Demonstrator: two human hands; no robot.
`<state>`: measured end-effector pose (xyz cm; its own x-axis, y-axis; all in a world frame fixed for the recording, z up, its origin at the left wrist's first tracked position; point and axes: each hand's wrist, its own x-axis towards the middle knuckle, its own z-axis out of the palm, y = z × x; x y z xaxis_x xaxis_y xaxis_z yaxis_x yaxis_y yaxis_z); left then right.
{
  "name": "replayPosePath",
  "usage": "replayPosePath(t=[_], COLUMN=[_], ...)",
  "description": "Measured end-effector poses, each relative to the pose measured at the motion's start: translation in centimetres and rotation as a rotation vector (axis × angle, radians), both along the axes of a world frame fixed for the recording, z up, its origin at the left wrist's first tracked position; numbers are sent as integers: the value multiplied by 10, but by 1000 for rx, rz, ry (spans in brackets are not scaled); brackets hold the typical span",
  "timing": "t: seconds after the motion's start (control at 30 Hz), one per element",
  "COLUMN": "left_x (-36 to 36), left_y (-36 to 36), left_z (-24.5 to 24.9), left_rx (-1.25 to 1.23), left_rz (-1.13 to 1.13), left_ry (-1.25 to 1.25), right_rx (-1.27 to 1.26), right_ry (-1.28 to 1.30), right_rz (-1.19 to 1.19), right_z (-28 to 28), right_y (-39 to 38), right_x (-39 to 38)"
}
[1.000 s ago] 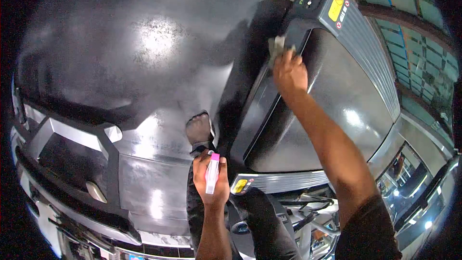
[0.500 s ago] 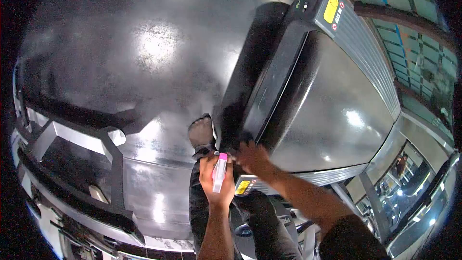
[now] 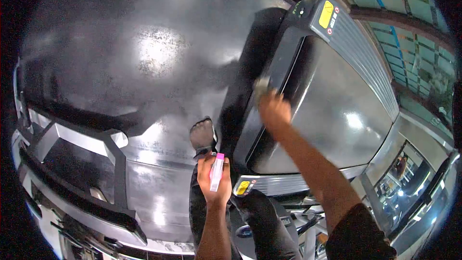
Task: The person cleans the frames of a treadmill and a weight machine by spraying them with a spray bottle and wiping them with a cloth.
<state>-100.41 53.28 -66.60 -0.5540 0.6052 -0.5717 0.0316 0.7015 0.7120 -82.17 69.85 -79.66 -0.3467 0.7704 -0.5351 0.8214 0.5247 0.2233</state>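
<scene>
My left hand (image 3: 213, 179) is wrapped round a spray bottle with a pink nozzle and a whitish top (image 3: 217, 172), held low in front of my body. My right hand (image 3: 275, 110) reaches forward over the near edge of a dark treadmill end (image 3: 279, 74). In its fingers is a small pale, cloth-like thing (image 3: 261, 85), blurred by motion, against the black frame. Beside that frame lies a smooth, glossy dark panel (image 3: 337, 110).
Ribbed grey side strips with yellow warning labels (image 3: 327, 14) flank the panel. My foot (image 3: 202, 134) is on the shiny dark surface (image 3: 120, 82). At left stands a machine frame with pale supports (image 3: 82, 138). A mirror or window (image 3: 402, 171) shows at right.
My right hand has moved forward along the black frame, away from my left hand, and the pale thing in it now shows. My left hand keeps the spray bottle almost in place.
</scene>
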Motion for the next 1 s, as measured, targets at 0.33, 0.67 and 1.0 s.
replayPosePath(t=[0.33, 0.67, 1.0], left_x=[3, 9, 3], left_y=[1, -10, -5], left_z=[-1, -3, -2], left_rx=[147, 32, 114], left_rz=[-44, -5, 8], left_ry=[113, 21, 19], right_rx=[-842, 1, -627], right_ry=[-49, -80, -11], right_rz=[114, -221, -9], right_z=[67, 37, 53], right_y=[-86, 130, -125], right_x=[-34, -13, -1])
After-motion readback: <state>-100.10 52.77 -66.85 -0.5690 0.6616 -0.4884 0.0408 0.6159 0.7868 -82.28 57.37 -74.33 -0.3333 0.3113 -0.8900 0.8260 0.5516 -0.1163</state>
